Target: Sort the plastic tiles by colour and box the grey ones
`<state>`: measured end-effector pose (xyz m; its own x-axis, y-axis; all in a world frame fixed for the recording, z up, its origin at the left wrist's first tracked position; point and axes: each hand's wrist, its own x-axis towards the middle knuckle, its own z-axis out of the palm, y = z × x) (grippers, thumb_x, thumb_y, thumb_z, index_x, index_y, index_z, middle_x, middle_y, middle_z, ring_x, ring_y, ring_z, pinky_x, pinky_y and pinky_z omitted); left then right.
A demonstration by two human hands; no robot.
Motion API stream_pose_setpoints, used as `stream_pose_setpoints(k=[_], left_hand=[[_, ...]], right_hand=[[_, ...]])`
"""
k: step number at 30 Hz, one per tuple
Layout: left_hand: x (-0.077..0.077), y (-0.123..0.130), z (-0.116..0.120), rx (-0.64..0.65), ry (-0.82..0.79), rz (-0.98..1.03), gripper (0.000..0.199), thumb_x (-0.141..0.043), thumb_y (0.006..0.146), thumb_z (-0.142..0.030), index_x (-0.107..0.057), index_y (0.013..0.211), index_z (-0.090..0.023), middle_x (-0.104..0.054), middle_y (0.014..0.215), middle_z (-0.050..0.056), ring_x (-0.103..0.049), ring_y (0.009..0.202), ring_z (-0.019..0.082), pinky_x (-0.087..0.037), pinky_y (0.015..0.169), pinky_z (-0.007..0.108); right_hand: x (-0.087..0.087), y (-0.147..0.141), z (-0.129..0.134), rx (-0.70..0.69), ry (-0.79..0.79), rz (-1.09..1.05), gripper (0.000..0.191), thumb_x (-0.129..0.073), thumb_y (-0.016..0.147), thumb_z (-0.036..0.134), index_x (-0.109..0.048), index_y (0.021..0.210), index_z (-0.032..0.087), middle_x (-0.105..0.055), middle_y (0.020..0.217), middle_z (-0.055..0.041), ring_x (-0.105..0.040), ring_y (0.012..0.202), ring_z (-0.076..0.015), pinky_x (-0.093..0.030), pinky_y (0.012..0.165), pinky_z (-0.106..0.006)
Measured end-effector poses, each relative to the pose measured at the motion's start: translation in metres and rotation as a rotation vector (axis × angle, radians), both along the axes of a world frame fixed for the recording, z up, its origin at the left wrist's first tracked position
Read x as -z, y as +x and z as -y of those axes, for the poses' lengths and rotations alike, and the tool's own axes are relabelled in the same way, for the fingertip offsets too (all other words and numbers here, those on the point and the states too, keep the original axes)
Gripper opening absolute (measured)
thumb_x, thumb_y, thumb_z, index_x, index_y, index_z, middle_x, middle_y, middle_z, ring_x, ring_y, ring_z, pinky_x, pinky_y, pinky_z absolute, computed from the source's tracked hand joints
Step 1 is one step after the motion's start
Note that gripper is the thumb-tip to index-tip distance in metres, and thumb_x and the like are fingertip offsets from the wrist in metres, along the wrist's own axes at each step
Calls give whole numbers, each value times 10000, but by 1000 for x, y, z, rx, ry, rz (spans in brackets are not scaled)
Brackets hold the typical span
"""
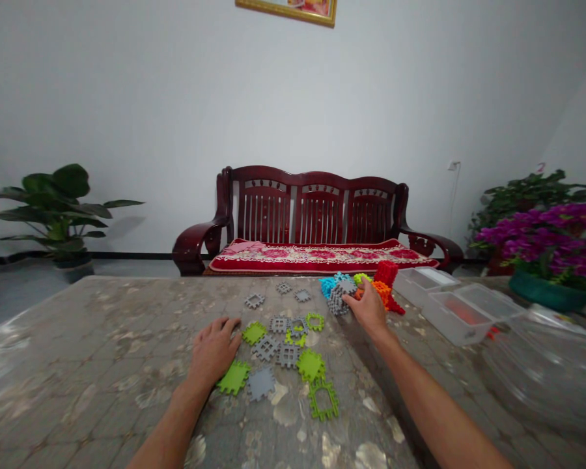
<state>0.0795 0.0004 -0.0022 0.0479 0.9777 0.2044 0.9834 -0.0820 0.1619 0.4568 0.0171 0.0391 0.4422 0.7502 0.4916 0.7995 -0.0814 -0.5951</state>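
Currently, our left hand [216, 346] rests open on the surface [127, 371] beside a green tile [254, 333]; our right hand [371, 309] touches the gray stack [338, 301] farther back, though we cannot tell whether its grip is closed.

Matt plastic tiles [311, 365], glossy bench [319, 218]

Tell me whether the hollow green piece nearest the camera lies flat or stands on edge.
Flat: the hollow green piece has its broad face turned up, and the patterned tabletop shows through its opening.

Left hand [216, 346] — palm down, right hand [370, 308] — outstretched
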Motion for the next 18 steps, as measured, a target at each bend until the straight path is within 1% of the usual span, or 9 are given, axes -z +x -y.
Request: stream_pose_setpoints(k=[3, 5, 6, 8, 9, 11, 13, 16, 18], left_hand=[[0, 0, 0, 2, 1, 8, 425, -410, 976, -314, -619, 1341, -244, -593, 1427, 115, -535, 1328, 274, -372, 1115, 448], [0, 0, 0, -2, -2, 17, 423, -421, 973, -317, -620, 1339, -246, -587, 1435, 111, -530, 1333, 278, -367, 1119, 453], [0, 0, 0, -5, -4, 23, 420, -426, 971, -320, -620, 1337, -249, -584, 1439, 109, -527, 1334, 279, -366, 1119, 455], [0, 1, 1, -6, -3, 36, 417, -428, 970, -320, -620, 1333, -250, -583, 1442, 108, -528, 1332, 279, -366, 1117, 453], [0, 0, 1, -6, -4, 44, 420, -429, 968, -320, -617, 1336, -248, -586, 1441, 110, -530, 1329, 279, -366, 1116, 452], [-1, -1, 2, -8, -11, 69, 441, -437, 961, -323, -592, 1364, -236, -590, 1443, 116, -533, 1331, 275, -356, 1127, 445], [-1, -3, 1, -16, -27, 101, 495, -442, 957, -345, -534, 1427, -219, -577, 1469, 118, -518, 1358, 267, -332, 1152, 430], [0, -6, -7, -28, -96, 132, 580, -435, 958, -402, -442, 1504, -205, -524, 1534, 118, -474, 1416, 259, -300, 1180, 407], [0, -5, -18, -29, -157, 121, 612, -435, 950, -444, -441, 1505, -185, -512, 1540, 150, -479, 1416, 291, -322, 1164, 436]], right_hand=[[-2, -3, 2, 17, 40, 6, 734, -697, 756, 446, -515, 1397, 139, -670, 1257, -159, -605, 1168, -310, -447, 1016, -417], [-2, -8, 9, 28, 133, 22, 637, -625, 816, 466, -552, 1354, 133, -660, 1259, -170, -578, 1190, -312, -432, 1038, -433], [1, -12, 15, 4, 186, 23, 571, -570, 855, 464, -576, 1323, 136, -660, 1251, -169, -575, 1184, -304, -432, 1040, -435], [9, -22, 28, -127, 254, 13, 456, -464, 918, 433, -627, 1245, 160, -675, 1211, -151, -590, 1145, -277, -448, 1026, -426], [14, -29, 35, -222, 253, 12, 420, -431, 938, 417, -650, 1204, 176, -685, 1187, -138, -601, 1123, -264, -457, 1019, -418], [27, -41, 47, -395, 194, 13, 380, -418, 954, 394, -679, 1154, 204, -703, 1158, -113, -615, 1110, -248, -458, 1026, -410], [37, -51, 54, -491, 109, 11, 360, -429, 955, 378, -688, 1150, 219, -711, 1155, -96, -619, 1120, -240, -453, 1040, -406], [46, -58, 55, -520, 29, 4, 364, -418, 958, 363, -693, 1149, 219, -712, 1156, -89, -620, 1132, -235, -453, 1045, -396], [48, -58, 53, -505, 12, 2, 370, -407, 960, 362, -699, 1131, 211, -714, 1146, -93, -622, 1128, -236, -457, 1041, -392]])
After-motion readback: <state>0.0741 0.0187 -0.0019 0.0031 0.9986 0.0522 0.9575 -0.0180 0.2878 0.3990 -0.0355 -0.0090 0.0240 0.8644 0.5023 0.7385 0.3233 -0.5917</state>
